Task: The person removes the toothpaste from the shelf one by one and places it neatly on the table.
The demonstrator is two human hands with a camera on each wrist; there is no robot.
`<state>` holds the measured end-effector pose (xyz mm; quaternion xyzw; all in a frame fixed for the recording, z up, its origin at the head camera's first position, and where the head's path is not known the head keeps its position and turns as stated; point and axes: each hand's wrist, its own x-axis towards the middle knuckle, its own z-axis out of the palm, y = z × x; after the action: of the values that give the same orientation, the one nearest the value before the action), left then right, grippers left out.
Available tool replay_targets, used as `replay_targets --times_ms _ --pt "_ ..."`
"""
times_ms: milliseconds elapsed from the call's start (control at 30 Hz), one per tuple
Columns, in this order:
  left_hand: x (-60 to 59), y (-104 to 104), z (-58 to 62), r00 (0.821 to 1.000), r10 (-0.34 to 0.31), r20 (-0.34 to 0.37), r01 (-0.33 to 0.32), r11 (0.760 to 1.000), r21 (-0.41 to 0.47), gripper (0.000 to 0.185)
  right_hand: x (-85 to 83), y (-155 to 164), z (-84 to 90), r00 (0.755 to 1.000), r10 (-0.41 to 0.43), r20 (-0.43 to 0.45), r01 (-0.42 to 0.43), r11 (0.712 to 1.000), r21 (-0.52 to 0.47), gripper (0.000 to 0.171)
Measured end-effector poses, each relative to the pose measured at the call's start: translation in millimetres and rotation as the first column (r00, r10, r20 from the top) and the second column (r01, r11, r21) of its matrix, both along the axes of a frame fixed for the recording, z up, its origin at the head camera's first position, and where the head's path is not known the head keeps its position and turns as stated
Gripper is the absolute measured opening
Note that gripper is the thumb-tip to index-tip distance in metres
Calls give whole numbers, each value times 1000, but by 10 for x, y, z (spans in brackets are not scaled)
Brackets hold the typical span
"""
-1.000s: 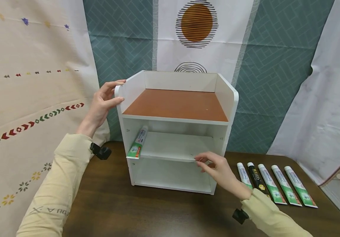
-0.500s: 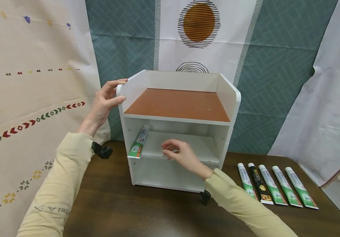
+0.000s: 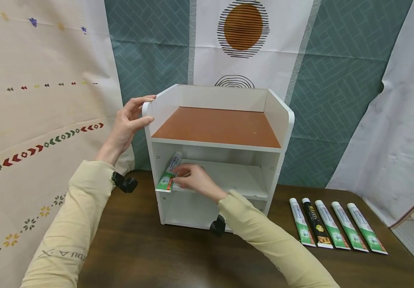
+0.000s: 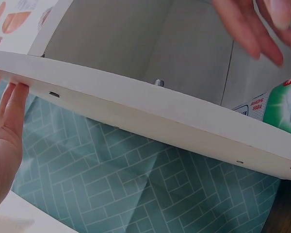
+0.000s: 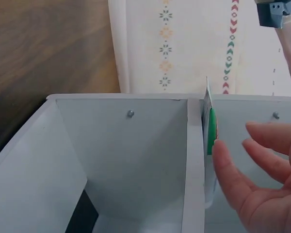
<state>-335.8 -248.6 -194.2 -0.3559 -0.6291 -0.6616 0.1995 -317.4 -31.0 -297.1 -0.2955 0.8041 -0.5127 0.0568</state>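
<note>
While left hand (image 3: 125, 124) grips the white shelf unit (image 3: 217, 156) top corner | right hand (image 3: 192, 181) fingers loosely open, touching the toothpaste tube (image 3: 169, 173) on the middle shelf's left | one tube shelved, five tubes (image 3: 336, 226) left on tabletop (image 3: 156, 256)

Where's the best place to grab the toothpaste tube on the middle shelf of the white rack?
Probably the green crimped end of the toothpaste tube, pinched by its flat faces from the open front: it overhangs the middle shelf edge, while the cap end sits deep by the left wall.
</note>
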Motion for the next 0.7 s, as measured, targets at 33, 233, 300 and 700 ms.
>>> replay_targets --times_ms 33,233,300,700 --pt "1 -1 1 1000 0 -1 0 1000 1 41 -13 -24 5 1000 -2 5 2 1000 11 29" --pt "1 -4 -2 1000 -11 -4 11 1000 4 41 -90 -176 -20 1000 0 0 0 997 75 31" --pt "0 -3 -3 1000 -13 -4 13 1000 3 41 -98 -224 -23 1000 -4 -13 5 994 109 32" --pt "7 7 10 1000 -12 8 12 1000 5 41 -58 -451 125 996 -51 -67 67 964 257 27"
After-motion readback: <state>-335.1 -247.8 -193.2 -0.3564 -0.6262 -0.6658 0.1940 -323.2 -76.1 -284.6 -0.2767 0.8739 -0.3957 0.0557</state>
